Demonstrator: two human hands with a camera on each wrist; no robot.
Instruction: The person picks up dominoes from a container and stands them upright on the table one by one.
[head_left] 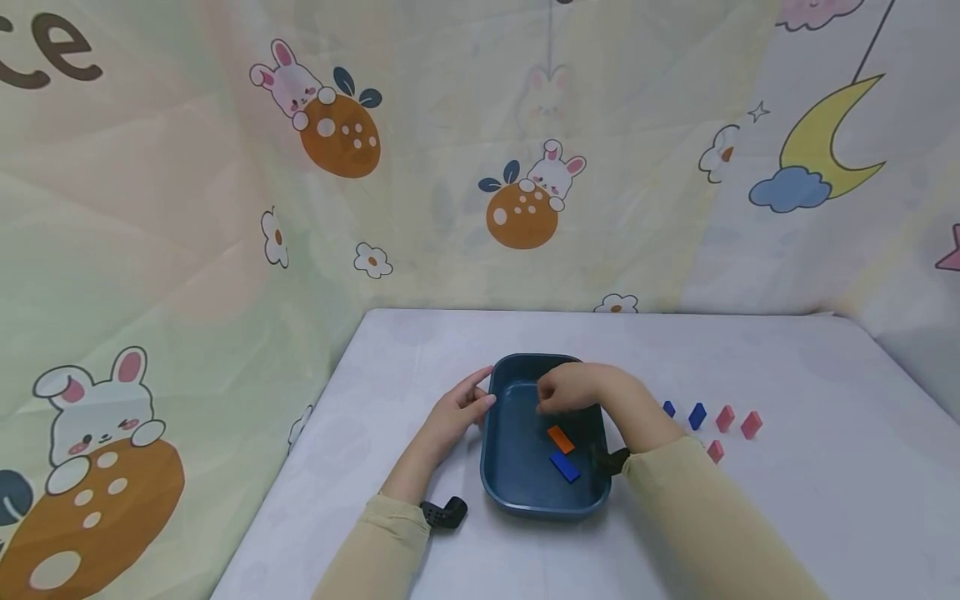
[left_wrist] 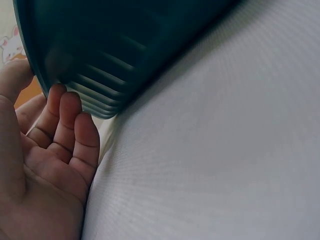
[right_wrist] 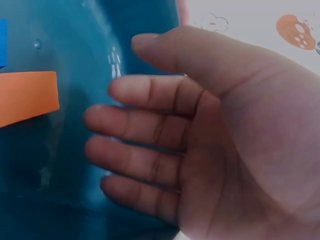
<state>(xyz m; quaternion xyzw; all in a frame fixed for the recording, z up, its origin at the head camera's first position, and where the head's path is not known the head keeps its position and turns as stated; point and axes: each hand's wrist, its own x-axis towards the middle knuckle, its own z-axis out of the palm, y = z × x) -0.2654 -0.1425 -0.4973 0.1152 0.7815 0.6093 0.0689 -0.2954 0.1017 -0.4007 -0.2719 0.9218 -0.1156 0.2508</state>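
Observation:
A dark teal tray (head_left: 543, 500) lies on the white table. My left hand (head_left: 453, 412) holds its left rim, the thumb at the edge and the other fingers bent against the ribbed outer wall (left_wrist: 107, 75) in the left wrist view. Over the far part of the tray is my right hand (head_left: 577, 388). Its fingers (right_wrist: 135, 120) bend loosely with nothing between them, and the thumb stands apart. Inside the tray lie an orange block (head_left: 561, 439) and a blue block (head_left: 565, 467). The orange block (right_wrist: 30, 97) is left of the right fingertips in the right wrist view.
Right of the tray, a row of small blocks stands on the table: a blue block (head_left: 697, 416), a partly hidden blue one (head_left: 669, 408) and pink blocks (head_left: 752, 425). Another pink block (head_left: 716, 451) is nearer, by the right sleeve. A printed cloth (head_left: 450, 275) hangs behind the table.

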